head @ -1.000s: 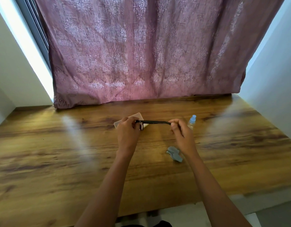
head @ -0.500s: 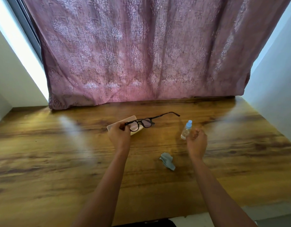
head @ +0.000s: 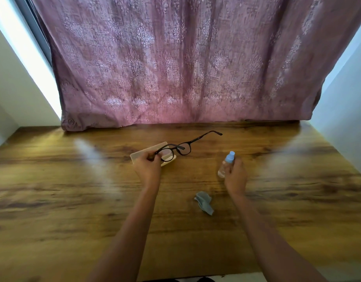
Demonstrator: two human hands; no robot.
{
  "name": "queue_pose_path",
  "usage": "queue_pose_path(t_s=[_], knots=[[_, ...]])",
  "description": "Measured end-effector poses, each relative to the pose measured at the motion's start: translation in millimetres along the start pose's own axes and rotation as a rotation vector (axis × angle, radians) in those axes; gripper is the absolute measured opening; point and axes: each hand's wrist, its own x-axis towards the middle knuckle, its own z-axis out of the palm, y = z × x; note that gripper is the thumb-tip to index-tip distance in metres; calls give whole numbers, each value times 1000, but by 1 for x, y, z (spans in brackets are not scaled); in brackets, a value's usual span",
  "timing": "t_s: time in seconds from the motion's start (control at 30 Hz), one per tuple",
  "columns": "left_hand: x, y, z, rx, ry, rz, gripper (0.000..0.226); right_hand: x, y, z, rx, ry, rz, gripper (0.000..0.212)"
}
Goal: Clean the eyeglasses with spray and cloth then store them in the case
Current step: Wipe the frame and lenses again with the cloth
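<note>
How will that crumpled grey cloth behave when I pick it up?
Probably floppy: the cloth lies crumpled in soft folds. Likely very light, since it looks thin. Unlikely to roll or tip on the table, though it may unfold as it lifts.

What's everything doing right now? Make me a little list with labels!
left hand: holds the eyeglasses by one end
right hand: grips the spray bottle
eyeglasses: unfolded, one arm pointing toward the curtain
cloth: crumpled on the table, untouched
case: on the table, just beyond the left hand
</note>
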Motion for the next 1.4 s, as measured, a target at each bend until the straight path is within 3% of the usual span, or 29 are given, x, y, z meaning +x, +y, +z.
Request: queue_pose_path(t_s=[0.23,0.37,0.5,0.7,0.97,1.13,1.4], knots=[[-10,4,9,-116,-42,-96,21,-45,-34,8,411,-217,-166,30],[-19,1,11,-87,-83,-63,17,-57,-64,15,311,-243,-429,46],[-26,-5,9,-135,-135,-19,12,-57,-82,17,204,-318,-534,56],[-27,-6,5,-229,-174,-27,13,-62,-84,20,70,-349,-538,50],[-27,-4,0,-279,-196,-25,16,-67,-94,18,129,-349,-502,60],[-26,0,-5,-321,-242,0,6,-70,-97,16,55,-327,-531,55],[-28,4,-10,-361,-275,-14,10,-70,-99,18,117,-308,-517,55]])
